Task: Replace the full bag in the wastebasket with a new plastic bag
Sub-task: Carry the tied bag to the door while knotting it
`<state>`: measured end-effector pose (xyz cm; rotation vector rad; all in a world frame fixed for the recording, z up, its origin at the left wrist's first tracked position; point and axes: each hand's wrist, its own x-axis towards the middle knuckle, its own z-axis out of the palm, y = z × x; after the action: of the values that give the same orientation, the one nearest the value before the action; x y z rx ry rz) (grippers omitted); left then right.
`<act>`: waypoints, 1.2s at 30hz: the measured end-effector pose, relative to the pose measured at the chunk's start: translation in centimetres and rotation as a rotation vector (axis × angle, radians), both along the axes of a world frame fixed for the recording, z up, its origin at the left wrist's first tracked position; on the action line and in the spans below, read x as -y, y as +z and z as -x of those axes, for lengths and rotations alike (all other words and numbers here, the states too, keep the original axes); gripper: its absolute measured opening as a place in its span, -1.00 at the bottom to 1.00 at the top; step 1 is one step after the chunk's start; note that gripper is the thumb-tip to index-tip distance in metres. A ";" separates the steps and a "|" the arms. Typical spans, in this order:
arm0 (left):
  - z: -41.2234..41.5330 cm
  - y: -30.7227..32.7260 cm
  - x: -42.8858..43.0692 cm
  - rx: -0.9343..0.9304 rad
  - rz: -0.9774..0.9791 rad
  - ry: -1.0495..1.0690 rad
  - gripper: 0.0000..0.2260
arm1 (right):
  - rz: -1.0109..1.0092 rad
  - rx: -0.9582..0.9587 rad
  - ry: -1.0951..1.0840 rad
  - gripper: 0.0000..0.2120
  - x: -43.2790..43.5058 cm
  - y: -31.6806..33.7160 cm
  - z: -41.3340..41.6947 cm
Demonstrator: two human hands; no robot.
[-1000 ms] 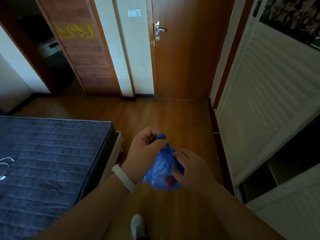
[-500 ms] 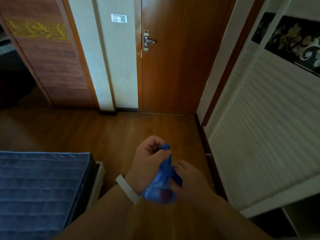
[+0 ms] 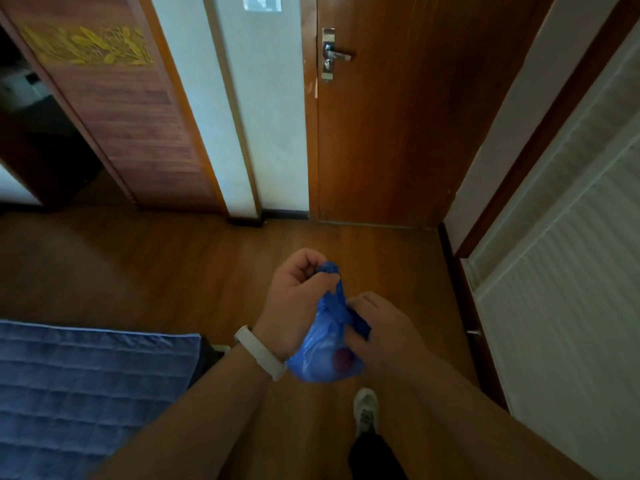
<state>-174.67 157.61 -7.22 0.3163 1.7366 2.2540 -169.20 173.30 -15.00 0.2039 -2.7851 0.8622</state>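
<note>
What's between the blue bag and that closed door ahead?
Only bare wooden floor lies between the blue bag and the door, seen from the head camera.

Dim and brownish all over. Soft and a bit blurry. Darkest at the left doorway [image 3: 38,140]. Bent, leaning lines near the edges. No glare.

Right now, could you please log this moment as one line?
left hand: gripping bag neck | right hand: on blue bag | wastebasket: not visible
</note>
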 end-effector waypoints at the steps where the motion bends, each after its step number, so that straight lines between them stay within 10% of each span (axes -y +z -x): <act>1: 1.9 -0.1 -0.9 -0.007 0.009 0.020 -0.87 | -0.006 -0.009 0.020 -0.75 -0.8 -0.4 2.2; 20: 29.5 3.3 -10.5 -0.106 0.166 0.258 -0.84 | -0.073 -0.063 0.263 -0.73 -10.3 1.5 32.9; 36: 56.1 3.0 -4.2 -0.113 0.095 -0.007 -0.82 | -0.172 0.032 0.093 -0.63 -4.1 2.9 55.3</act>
<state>-230.74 161.76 -4.22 0.4361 1.8892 2.1785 -224.54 177.41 -12.09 0.3538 -2.9002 0.6500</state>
